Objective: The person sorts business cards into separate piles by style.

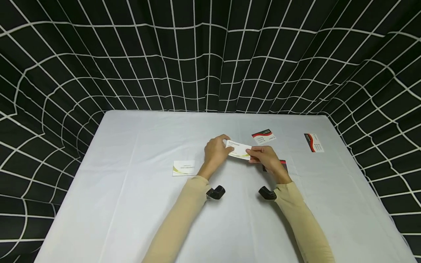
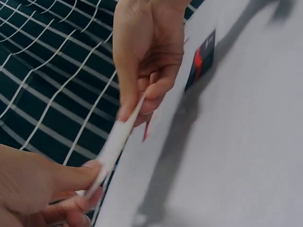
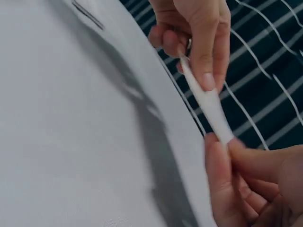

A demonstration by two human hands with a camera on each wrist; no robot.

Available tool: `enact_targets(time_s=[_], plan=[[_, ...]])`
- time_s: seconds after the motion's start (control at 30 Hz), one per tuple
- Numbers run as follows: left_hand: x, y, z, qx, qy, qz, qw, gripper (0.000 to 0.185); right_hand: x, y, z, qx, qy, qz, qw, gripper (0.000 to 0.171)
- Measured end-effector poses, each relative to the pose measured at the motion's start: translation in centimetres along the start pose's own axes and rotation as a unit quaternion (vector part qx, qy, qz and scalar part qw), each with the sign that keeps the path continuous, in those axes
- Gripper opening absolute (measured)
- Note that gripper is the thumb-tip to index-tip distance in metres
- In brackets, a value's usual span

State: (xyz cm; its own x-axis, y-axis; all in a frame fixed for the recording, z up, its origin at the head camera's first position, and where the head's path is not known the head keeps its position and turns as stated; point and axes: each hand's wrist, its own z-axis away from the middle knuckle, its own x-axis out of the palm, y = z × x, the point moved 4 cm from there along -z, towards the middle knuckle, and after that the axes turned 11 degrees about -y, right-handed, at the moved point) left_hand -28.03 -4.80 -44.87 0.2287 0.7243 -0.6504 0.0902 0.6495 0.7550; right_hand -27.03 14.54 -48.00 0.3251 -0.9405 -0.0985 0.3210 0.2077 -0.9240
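Both hands hold a white business card (image 1: 239,149) with a yellow-green curve and small print, lifted over the table. My left hand (image 1: 216,150) pinches its left end between thumb and fingers. At its right end, the thumb and fingers of my right hand (image 1: 269,159) grip the card. Seen from the left wrist, the card (image 2: 115,143) is nearly edge-on between the two hands. The right wrist view also catches the white card (image 3: 208,106) at a steep angle. Partly hidden beneath my right forearm lies a dark card (image 1: 283,166) with red on it.
Left of the hands, a white card (image 1: 183,167) with a yellow-green curve lies on the white tablecloth (image 1: 131,212). Beyond the right hand is a red, black and white card (image 1: 264,137); a similar card (image 1: 314,143) lies farther right. Black grid-patterned cloth (image 1: 197,54) surrounds the table.
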Motion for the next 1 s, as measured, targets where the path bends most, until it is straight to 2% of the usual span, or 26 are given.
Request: enact_targets(time_s=[0.13,0.23,0.47,0.57,0.67,0.8,1.0], plan=[[-2.7,-2.1,1.6,-0.04,-0.005,-0.03,0.9987,0.033,3.5,-0.3,-0.9,-0.001,-0.029,0.035,0.999,0.033],[-4.3,-3.6,2.9,-0.059,-0.006,-0.047,0.9971,0.033,6.0,-0.3,-1.3,0.011,-0.035,0.067,0.997,0.03],[-7.1,-6.6,5.9,-0.106,-0.012,-0.09,0.9901,0.04,10.9,-1.0,-1.8,0.034,-0.04,0.161,0.986,0.028],[-8.0,-7.5,6.8,-0.118,-0.015,-0.103,0.9875,0.043,12.5,-1.5,-2.0,0.028,-0.042,0.21,0.977,0.028],[-8.8,-8.1,7.6,-0.123,-0.005,-0.116,0.9856,0.043,13.7,-2.0,-2.2,0.013,-0.051,0.243,0.969,0.029],[-9.5,-8.6,8.2,-0.126,0.014,-0.124,0.9842,0.038,14.9,-2.3,-2.6,0.002,-0.057,0.264,0.963,0.031],[-9.8,-9.6,8.6,-0.146,0.017,-0.123,0.9815,0.035,15.9,-2.3,-3.1,0.003,-0.053,0.292,0.955,0.032]])
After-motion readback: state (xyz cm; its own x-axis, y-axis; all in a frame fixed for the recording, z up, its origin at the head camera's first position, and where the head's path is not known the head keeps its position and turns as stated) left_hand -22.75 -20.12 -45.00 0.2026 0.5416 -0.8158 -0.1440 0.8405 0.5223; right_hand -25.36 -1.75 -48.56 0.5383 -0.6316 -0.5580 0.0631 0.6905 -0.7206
